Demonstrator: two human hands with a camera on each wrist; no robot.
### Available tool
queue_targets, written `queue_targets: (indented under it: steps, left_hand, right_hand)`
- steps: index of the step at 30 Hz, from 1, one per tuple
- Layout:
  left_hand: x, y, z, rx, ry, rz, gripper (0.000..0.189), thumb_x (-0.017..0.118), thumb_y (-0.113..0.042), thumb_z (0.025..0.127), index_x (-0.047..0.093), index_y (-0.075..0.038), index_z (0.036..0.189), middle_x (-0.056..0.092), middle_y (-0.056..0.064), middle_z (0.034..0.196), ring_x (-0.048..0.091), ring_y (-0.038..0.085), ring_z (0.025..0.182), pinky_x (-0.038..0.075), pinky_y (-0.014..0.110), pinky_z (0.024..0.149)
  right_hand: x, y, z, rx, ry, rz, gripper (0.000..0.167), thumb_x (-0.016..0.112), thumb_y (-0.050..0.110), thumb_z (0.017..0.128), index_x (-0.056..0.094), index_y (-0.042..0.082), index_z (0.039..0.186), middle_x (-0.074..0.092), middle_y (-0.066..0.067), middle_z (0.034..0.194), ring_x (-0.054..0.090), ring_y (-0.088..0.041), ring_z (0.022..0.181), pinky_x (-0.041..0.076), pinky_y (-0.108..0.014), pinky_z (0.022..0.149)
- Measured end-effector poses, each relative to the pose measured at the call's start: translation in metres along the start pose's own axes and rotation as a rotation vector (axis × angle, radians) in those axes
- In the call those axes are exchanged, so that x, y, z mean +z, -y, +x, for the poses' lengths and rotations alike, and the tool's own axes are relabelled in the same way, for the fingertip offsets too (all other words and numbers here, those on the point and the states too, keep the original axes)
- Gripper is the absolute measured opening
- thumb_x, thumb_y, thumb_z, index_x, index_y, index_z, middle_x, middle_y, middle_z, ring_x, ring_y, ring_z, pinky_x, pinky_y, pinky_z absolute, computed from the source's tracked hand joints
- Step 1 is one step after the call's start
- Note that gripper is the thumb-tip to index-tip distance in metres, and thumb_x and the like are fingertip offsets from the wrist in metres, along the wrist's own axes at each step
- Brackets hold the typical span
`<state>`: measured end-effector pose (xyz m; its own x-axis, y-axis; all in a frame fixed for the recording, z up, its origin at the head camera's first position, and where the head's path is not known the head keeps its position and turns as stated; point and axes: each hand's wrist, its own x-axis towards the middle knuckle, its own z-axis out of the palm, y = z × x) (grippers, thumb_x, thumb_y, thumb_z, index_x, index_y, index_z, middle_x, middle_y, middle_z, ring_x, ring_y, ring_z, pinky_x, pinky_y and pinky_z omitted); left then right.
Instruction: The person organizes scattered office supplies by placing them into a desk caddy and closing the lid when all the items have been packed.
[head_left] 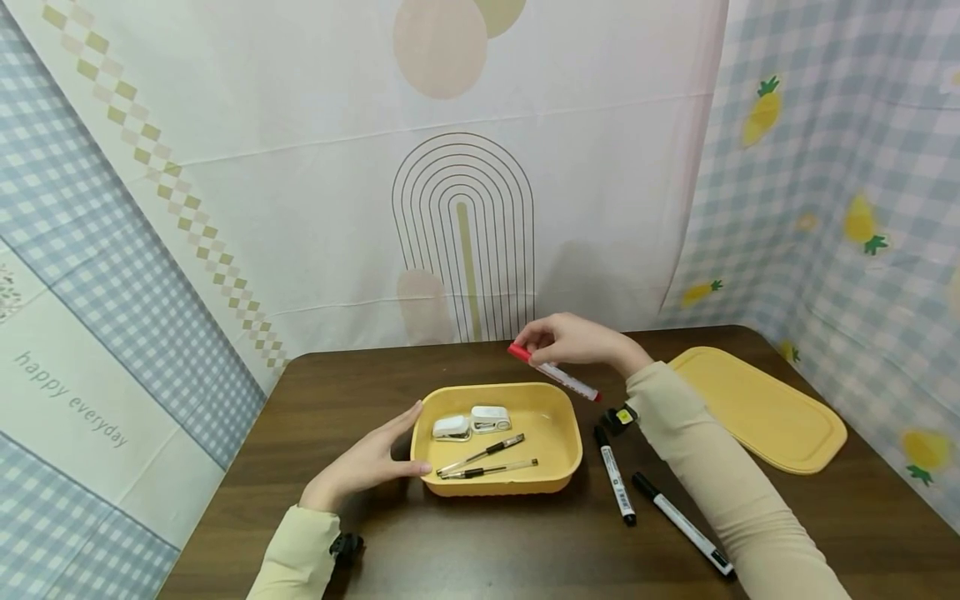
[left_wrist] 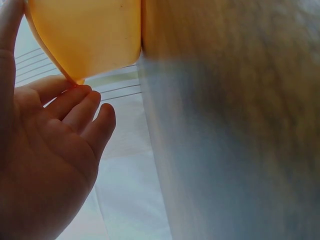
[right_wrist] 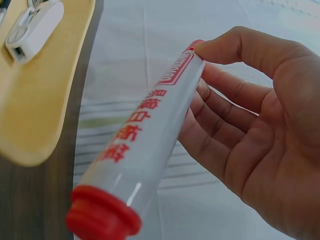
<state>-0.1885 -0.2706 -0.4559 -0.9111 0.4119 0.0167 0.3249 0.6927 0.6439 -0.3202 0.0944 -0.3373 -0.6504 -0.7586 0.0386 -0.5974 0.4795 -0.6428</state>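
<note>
Behind our brown desk hangs a printed cloth; our right fingers pinch the marker by one red end, near the yellow box; our left fingers, spread, touch this box.

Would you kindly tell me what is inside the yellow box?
The yellow box holds two small white staplers and two pens. Anything directly underneath them is covered and cannot be seen.

Head pic bright, L-wrist pic dim w/ blurry tabletop.
</note>
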Motion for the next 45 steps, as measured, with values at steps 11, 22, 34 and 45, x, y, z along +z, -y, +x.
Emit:
queue_targets:
  steps: [11,22,34,45]
  left_hand:
    - [0.0,-0.001,-0.001,0.02,-0.009,0.005,0.102,0.077,-0.055,0.085,0.023,-0.013,0.162,0.02,0.01,0.166,0.024,0.031,0.15,0.026,0.056,0.116]
    - [0.0,0.0,0.001,0.014,-0.011,0.004,0.102,0.077,-0.054,0.085,0.024,-0.013,0.161,0.021,0.01,0.166,0.025,0.031,0.15,0.025,0.056,0.117]
    - [0.001,-0.001,0.001,0.003,-0.012,0.0,0.1,0.078,-0.051,0.086,0.024,-0.013,0.162,0.021,0.011,0.166,0.025,0.032,0.149,0.025,0.057,0.116]
    - [0.002,0.0,0.001,-0.006,-0.003,-0.003,0.1,0.077,-0.051,0.086,0.022,-0.015,0.162,0.02,0.009,0.166,0.025,0.034,0.149,0.026,0.059,0.116]
  right_hand:
    - [0.015,0.021,0.022,-0.062,0.068,-0.013,0.029,0.068,0.011,0.09,0.072,0.013,0.118,0.067,0.002,0.089,0.061,-0.014,0.081,0.05,-0.029,0.073]
    - [0.031,0.034,0.04,-0.097,0.131,-0.022,0.028,0.068,0.011,0.091,0.072,0.012,0.118,0.066,0.002,0.09,0.061,-0.014,0.082,0.05,-0.028,0.074]
    - [0.057,0.036,0.054,-0.14,0.215,-0.055,0.025,0.068,0.012,0.092,0.072,0.015,0.117,0.066,0.006,0.089,0.06,-0.009,0.08,0.05,-0.025,0.072]
    - [0.078,0.039,0.065,-0.16,0.258,-0.124,0.029,0.069,0.01,0.091,0.071,0.012,0.12,0.064,0.007,0.087,0.056,-0.005,0.075,0.047,-0.022,0.069]
